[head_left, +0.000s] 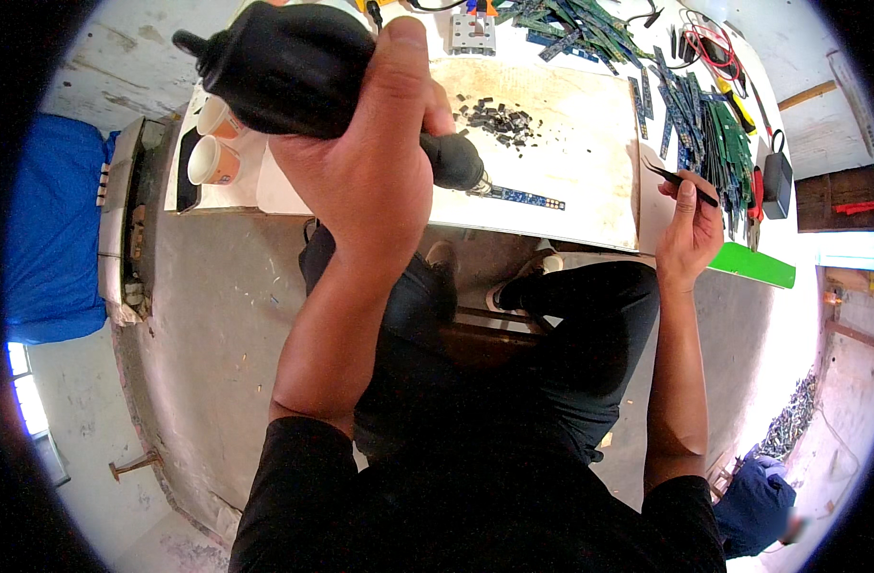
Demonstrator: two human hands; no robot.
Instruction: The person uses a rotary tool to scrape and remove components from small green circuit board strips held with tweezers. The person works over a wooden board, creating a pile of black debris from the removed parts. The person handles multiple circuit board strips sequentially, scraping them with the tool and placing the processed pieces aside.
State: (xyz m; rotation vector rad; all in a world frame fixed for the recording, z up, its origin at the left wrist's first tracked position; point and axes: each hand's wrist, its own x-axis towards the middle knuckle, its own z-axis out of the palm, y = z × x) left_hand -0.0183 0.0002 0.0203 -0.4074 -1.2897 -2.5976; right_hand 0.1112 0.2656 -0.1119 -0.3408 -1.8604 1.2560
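**Mia:** What is the person doing right now?

**Ben:** I think they are heating a long thin circuit strip (525, 198) to get the little parts off it. The left hand (365, 158) holds a big black heat tool (303, 72). Its tip points down at the left end of the strip.

**Mia:** Where is the strip?

**Ben:** It lies flat on the pale work board (589, 143), near the edge closest to the person. A small pile of dark chips (499, 119) sits farther back on the board.

**Mia:** How are the hands?

**Ben:** The left arm reaches up from below. Its fingers are wrapped tight around the tool. The right hand (687, 229) waits at the right edge of the board, well apart from the strip. Its fingers pinch thin black tweezers (680, 179), and the thumb points up.

**Mia:** What does the next move need?

**Ben:** I guess the tweezers must come over to the strip. The tool should be held steady, close to the part.

**Mia:** What else is there?

**Ben:** Two paper cups (212, 158) on the left, and a heap of green boards (718, 134) on the right.
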